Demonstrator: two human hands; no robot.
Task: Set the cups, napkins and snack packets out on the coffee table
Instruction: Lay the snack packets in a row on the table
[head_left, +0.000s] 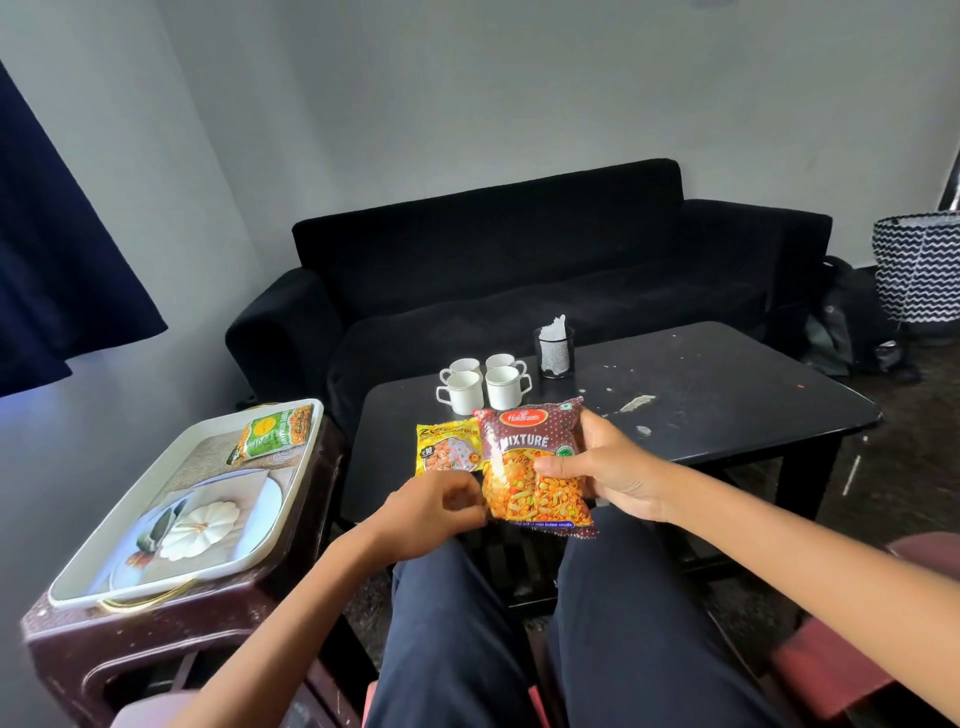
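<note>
The step in hand was judged to be the laying down of the maroon mixture packet (535, 465) on the coffee table (727, 405), just beside the yellow packet (448, 448) that already lay flat near the front edge. To be done well, the packet would best be lowered level, label upward, and set wholly onto the table, since its lower end hung out past the front edge over the knees. It would best be kept from overlapping the yellow packet and held short of the four white cups (483, 382) grouped just behind.

The right hand (613, 470) was clamped on the packet's right side, the thumb pressed across the front and the fingers wrapped behind. The left hand (436, 512) was curled at the packet's lower left corner, its fingertips (475, 512) drawn together; the corner seemed to be pinched, though the contact itself could not be clearly made out.

The napkins (553, 327) were stood in a black mesh holder (555, 356) behind the cups. One green packet (275, 431) was left on the tray (93, 582) on the side table (156, 639), well apart from the others, so the task was judged nearly complete.
</note>
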